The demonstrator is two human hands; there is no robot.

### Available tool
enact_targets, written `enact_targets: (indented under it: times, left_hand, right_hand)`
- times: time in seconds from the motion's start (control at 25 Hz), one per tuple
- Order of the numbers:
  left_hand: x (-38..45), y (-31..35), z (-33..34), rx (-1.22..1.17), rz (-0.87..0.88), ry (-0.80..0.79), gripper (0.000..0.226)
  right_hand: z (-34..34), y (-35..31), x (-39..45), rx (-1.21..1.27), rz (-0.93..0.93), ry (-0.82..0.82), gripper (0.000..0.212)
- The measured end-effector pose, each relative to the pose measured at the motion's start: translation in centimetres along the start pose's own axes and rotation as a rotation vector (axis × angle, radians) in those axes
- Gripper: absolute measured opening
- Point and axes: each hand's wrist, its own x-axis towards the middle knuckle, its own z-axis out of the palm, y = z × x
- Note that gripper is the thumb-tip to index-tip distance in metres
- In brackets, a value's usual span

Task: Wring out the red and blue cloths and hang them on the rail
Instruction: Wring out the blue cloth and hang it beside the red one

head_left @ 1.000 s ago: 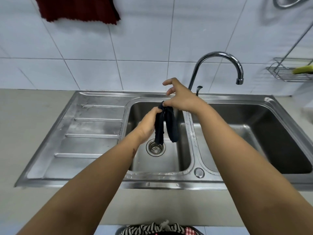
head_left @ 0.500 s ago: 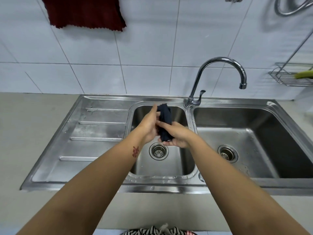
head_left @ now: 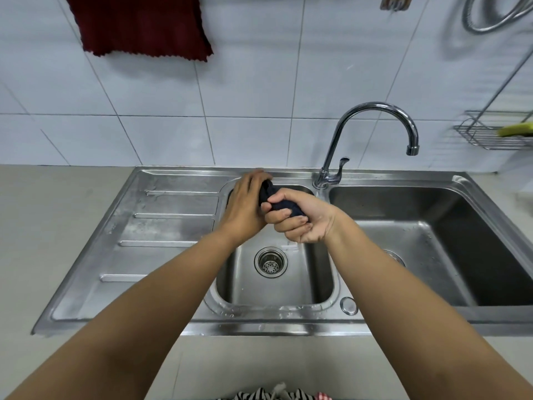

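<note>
The dark blue cloth [head_left: 279, 201] is bunched into a tight roll above the small left basin [head_left: 277, 284]. My left hand [head_left: 245, 206] grips its far end and my right hand [head_left: 300, 219] is clenched around its near end; both fists touch. Most of the cloth is hidden inside my fingers. The red cloth [head_left: 141, 24] hangs spread flat against the white tiled wall at the top left; the rail it hangs from lies beyond the frame's top edge.
A curved chrome tap [head_left: 372, 131] stands behind the divider, its spout over the large right basin [head_left: 427, 241]. The ribbed steel drainboard [head_left: 150, 235] lies on the left. A wire rack [head_left: 490, 134] with a yellow-green sponge hangs at the right wall.
The cloth hung loose from my fingers a second ago; now both hands squeeze it into a compact roll. The view has tilted up, showing more of the red cloth.
</note>
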Motion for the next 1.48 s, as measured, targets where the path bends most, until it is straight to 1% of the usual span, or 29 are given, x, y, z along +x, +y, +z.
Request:
enact_targets:
  times: [0.04,0.08,0.16,0.24,0.32,0.36,0.4,0.48,0.6,0.64,0.68,0.72,0.8,0.84,0.92,1.0,1.08,1.12,1.16,1.2,1.24,1.28,1.32,1.36,1.4,1.44,1.48]
  left_hand:
    - [0.5,0.2,-0.3,0.017,0.044,0.043,0.045]
    - [1.0,0.4,-0.9,0.052,0.083,0.029,0.036]
    - [2.0,0.4,-1.9,0.167,0.152,-0.081,0.031]
    - [2.9,-0.1,-2.8,0.289,0.228,-0.236,0.033]
    - [3.8,-0.4,-3.3,0.421,0.279,-0.398,0.022]
    - [4.2,-0.5,-3.4,0.480,0.282,-0.461,0.015]
    - [4.5,-0.5,-3.2,0.536,0.264,-0.514,0.012]
    - [4.7,-0.2,-2.4,0.635,0.178,-0.619,0.012]
    - [4.2,0.5,-0.4,0.650,-0.018,-0.811,0.006]
    - [4.1,0.6,0.1,0.594,-0.099,-0.864,0.007]
    - [4.0,0.5,0.4,0.482,-0.200,-0.907,0.009]
    - [3.7,0.4,0.5,0.313,-0.320,-0.937,0.011]
    - [3.0,0.4,0.4,-0.086,-0.551,-0.962,0.017]
    - [2.4,0.5,0.4,-0.259,-0.635,-0.950,0.020]
    - [1.4,0.8,0.6,-0.546,-0.757,-0.878,0.025]
    - [0.5,1.1,1.1,-0.817,-0.848,-0.805,0.028]
    - [-0.2,1.4,1.5,-1.096,-0.921,-0.758,0.036]
    - [-0.5,1.5,1.7,-1.190,-0.939,-0.728,0.040]
    - [-0.5,1.5,1.9,-1.231,-0.944,-0.695,0.040]
    - [-0.5,1.5,1.9,-1.213,-0.933,-0.663,0.035]
    - [-0.3,1.3,1.9,-1.118,-0.893,-0.641,0.024]
    - [0.3,1.0,1.8,-0.945,-0.822,-0.638,0.013]
    - [0.9,0.6,1.5,-0.707,-0.725,-0.663,0.012]
    - [1.6,0.0,1.2,-0.440,-0.618,-0.698,0.019]
    - [2.2,-0.6,0.8,-0.177,-0.504,-0.731,0.024]
    - [2.7,-1.2,0.6,0.073,-0.383,-0.741,0.027]
    - [3.1,-1.6,0.4,0.275,-0.268,-0.717,0.030]
  right_hand:
    - [0.3,-0.3,-0.3,-0.067,0.031,-0.020,0.014]
    - [0.4,-0.5,-0.6,-0.129,0.063,-0.021,0.014]
    - [0.1,-0.9,-1.1,-0.251,0.145,0.029,0.016]
    - [-0.4,-1.3,-1.3,-0.449,0.230,0.158,0.024]
    - [-0.7,-1.7,-1.2,-0.723,0.298,0.352,0.029]
    - [-0.7,-2.0,-1.0,-0.874,0.327,0.451,0.027]
    - [-0.8,-2.2,-0.7,-1.039,0.353,0.543,0.023]
    - [-1.2,-2.2,0.1,-1.386,0.378,0.685,0.018]
    - [-2.2,-1.0,1.6,-1.806,0.365,0.818,0.015]
    - [-2.7,-0.5,1.9,-1.944,0.321,0.874,0.017]
    - [-3.2,-0.1,2.1,-2.069,0.234,0.923,0.022]
    - [-3.8,0.2,2.1,-2.167,0.123,0.950,0.024]
    - [-5.0,0.5,2.1,-2.285,-0.097,0.947,0.023]
    - [-5.4,0.6,2.0,-2.314,-0.179,0.937,0.022]
    - [-6.0,0.5,1.8,-2.332,-0.299,0.934,0.019]
    - [-6.1,0.6,1.9,-2.312,-0.408,0.941,0.014]
    - [-6.0,0.6,2.0,-2.276,-0.523,0.972,0.010]
    - [-6.0,0.5,2.2,-2.258,-0.564,0.997,0.010]
    - [-5.9,0.5,2.3,-2.245,-0.568,1.022,0.011]
    - [-5.9,0.4,2.4,-2.230,-0.526,1.045,0.013]
    - [-5.9,0.4,2.5,-2.204,-0.451,1.064,0.015]
    - [-6.0,0.2,2.6,-2.163,-0.357,1.079,0.018]
    - [-6.1,-0.1,2.6,-2.094,-0.239,1.091,0.021]
    - [-6.0,-0.5,2.6,-1.996,-0.097,1.079,0.026]
    - [-5.9,-0.8,2.6,-1.854,0.042,1.027,0.033]
    - [-5.6,-1.1,2.6,-1.669,0.167,0.937,0.043]
    - [-5.3,-1.3,2.5,-1.454,0.261,0.825,0.051]
